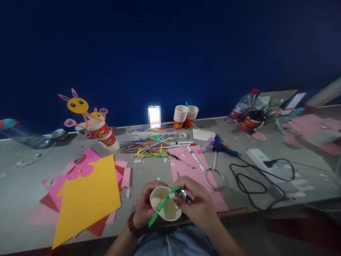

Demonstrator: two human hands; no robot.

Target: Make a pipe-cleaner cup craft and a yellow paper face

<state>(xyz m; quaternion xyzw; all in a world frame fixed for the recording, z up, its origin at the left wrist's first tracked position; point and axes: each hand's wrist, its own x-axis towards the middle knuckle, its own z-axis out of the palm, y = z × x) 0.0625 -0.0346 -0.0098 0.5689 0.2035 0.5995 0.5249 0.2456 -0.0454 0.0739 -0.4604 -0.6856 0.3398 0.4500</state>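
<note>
My left hand [147, 199], with a beaded bracelet at the wrist, wraps round a white-lined paper cup [174, 212] near the table's front edge. The cup's mouth is tilted up toward me. Across that mouth lies a green strip [152, 219], one end hanging past the near rim, with a small white piece on its upper part. The fingers of my right hand [195, 199] close in a pinch at the far end of the strip, by the right rim. Partly hidden beneath that hand are dark-handled scissors [188, 197], lying on pink paper [217, 201].
Yellow card [90, 195] covers cut pink sheets on the left. Pipe cleaners [151, 142] lie piled behind the hands. Decorated stacked cups [99, 129] and plain stacked cups [180, 115] stand farther back. To the right are a blue glue gun [225, 148], tape ring and power strip [257, 160].
</note>
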